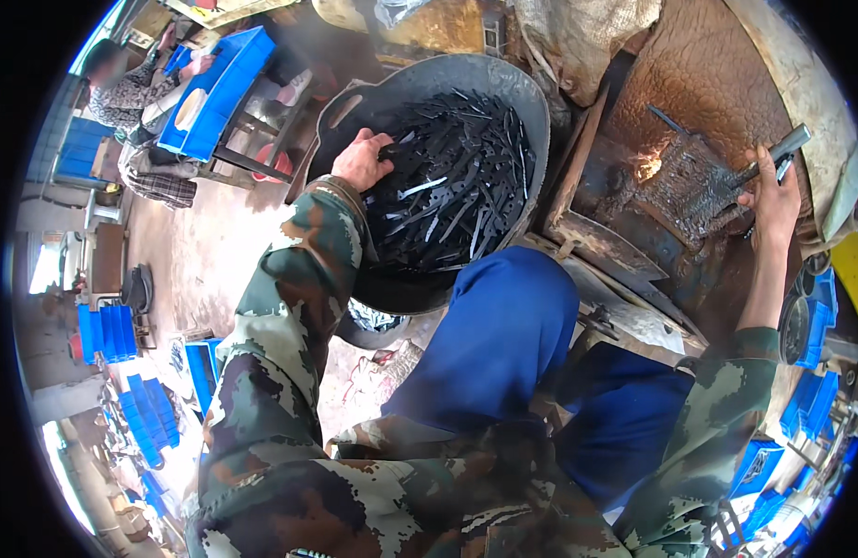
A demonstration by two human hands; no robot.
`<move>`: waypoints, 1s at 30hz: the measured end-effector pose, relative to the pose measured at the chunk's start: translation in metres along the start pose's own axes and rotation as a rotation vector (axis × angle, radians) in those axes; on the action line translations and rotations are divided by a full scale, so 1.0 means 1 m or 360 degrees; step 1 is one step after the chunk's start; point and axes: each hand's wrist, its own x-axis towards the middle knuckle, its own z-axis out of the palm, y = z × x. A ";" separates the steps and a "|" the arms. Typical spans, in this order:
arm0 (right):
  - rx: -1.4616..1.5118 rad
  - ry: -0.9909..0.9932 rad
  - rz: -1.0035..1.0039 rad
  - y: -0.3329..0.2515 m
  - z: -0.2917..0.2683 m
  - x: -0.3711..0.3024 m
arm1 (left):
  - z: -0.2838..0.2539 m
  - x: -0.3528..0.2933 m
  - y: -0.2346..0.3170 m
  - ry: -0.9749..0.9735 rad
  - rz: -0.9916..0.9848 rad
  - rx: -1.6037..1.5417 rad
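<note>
At the left of the tub (392,86), my left hand (362,161) curls beside dark strips (457,167), grip unclear; right of the tub, my right hand (775,195) clasps a grey bar (790,143).

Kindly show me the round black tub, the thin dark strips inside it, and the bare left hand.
Round black tub (431,76): head view, inner far wall.
Thin dark strips (459,172): head view, middle of the heap.
Bare left hand (360,162): head view, its back.

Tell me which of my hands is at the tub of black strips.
Your left hand, by the tub rim; your right hand is away from it, gripping a grey bar.
</note>
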 end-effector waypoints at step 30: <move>0.0070 -0.0028 0.0008 -0.001 0.001 -0.002 | -0.012 0.004 -0.004 0.0152 -0.0722 -0.0546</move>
